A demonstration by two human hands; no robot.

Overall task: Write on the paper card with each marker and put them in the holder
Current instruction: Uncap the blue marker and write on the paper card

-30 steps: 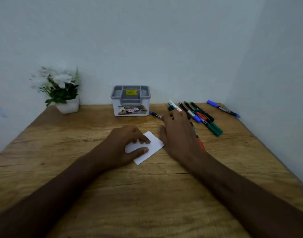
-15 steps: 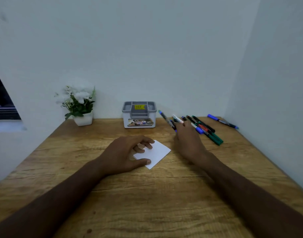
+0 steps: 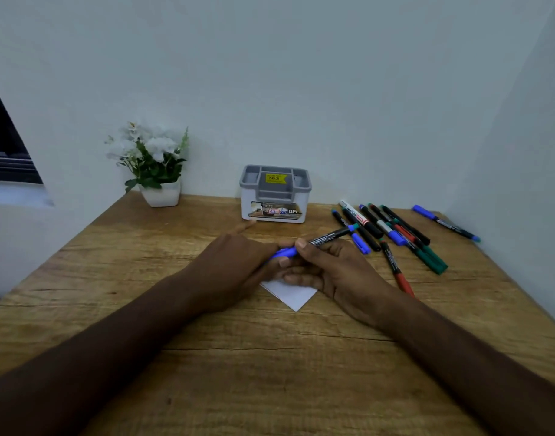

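Note:
A blue-capped black marker point(image 3: 325, 239) is held over the middle of the table by both hands. My right hand point(image 3: 336, 272) grips its black barrel, thumb on top. My left hand point(image 3: 235, 265) holds the blue cap end, with the index finger sticking out towards the holder. Under the hands lies the white paper card point(image 3: 293, 294), mostly hidden, one corner showing. The grey and white holder point(image 3: 274, 195) stands at the back by the wall, with no markers visible in it. Several more markers point(image 3: 392, 231) lie in a loose pile to the right.
A white pot of white flowers point(image 3: 153, 168) stands at the back left. A lone blue-capped marker point(image 3: 444, 223) lies near the right wall, and a red one point(image 3: 395, 269) lies close to my right wrist. Walls close the table at the back and right.
My right hand has picked a blue-capped marker from the pile and brought it over the card. My left hand has left the card and taken hold of the cap end.

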